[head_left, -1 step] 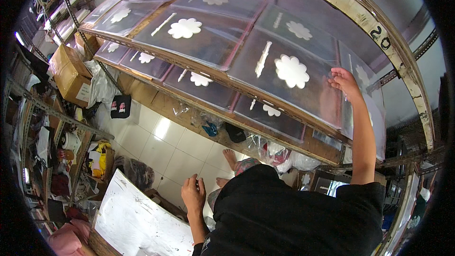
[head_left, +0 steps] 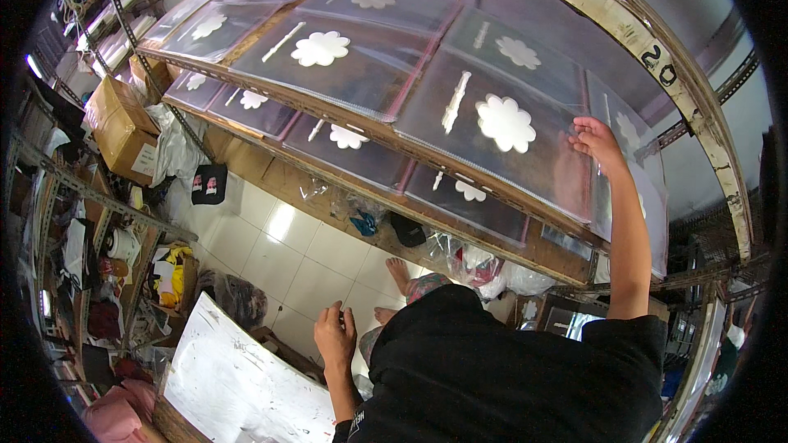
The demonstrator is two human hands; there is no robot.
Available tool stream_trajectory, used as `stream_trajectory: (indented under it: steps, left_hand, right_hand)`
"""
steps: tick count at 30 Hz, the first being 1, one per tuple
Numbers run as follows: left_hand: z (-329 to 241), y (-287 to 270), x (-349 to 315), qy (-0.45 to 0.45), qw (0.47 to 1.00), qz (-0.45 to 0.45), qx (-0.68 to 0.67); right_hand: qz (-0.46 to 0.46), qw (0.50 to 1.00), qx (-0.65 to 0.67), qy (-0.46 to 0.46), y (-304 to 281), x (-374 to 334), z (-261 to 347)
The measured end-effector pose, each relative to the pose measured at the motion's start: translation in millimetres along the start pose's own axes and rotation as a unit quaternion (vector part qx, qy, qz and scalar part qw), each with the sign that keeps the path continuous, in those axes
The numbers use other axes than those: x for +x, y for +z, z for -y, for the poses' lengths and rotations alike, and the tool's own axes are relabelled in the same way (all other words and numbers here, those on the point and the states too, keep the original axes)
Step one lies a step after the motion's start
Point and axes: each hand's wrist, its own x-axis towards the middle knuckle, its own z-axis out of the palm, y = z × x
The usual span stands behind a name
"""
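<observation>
Clear plastic sheets [head_left: 542,176] lie in stacks on the upper shelf, each bearing a white scalloped flower shape [head_left: 506,123] and a narrow white strip [head_left: 455,103]. At the right edge of the front right stack is my right hand [head_left: 597,143], its bent fingers slightly apart over the plastic. Whether they press on the sheet is hard to see. My left hand [head_left: 335,336] hangs low over the floor, away from the shelves. Its fingers are curled, with a small dark spot showing between the tips.
A lower shelf [head_left: 328,160] carries more such sheets. A beam [head_left: 657,53] arches overhead at the right. Lower left stands a white smeared board [head_left: 238,377]; a cardboard box [head_left: 121,127] and cluttered racks fill the left side. Plastic bags [head_left: 480,271] lie under the shelves.
</observation>
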Motion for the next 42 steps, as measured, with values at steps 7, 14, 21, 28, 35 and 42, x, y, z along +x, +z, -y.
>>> stream_trajectory:
  steps: [7, 14, 21, 28, 35, 42]
  left_hand:
    - [2, 0, 5, 0.022, 1.000, -0.006, 0.010]
    - [6, -1, 3, 0.017, 1.000, -0.010, 0.005]
    - [11, -2, 0, 0.022, 1.000, -0.009, 0.020]
    - [13, -2, -2, 0.000, 1.000, 0.003, 0.005]
    - [18, 1, -4, -0.006, 1.000, 0.007, -0.001]
    - [18, 0, -7, -0.010, 1.000, 0.007, -0.006]
  right_hand:
    - [-0.012, 1.000, -0.019, -0.015, -1, 4, 3]
    - [-0.043, 0.999, 0.000, -0.006, 0, 6, 5]
    - [-0.049, 0.998, 0.025, 0.001, 2, 5, 1]
    - [-0.054, 0.998, 0.022, -0.004, 6, 4, 3]
    - [-0.047, 0.999, 0.007, -0.006, -1, 5, -1]
    - [-0.037, 0.999, 0.003, -0.011, -4, 10, -6]
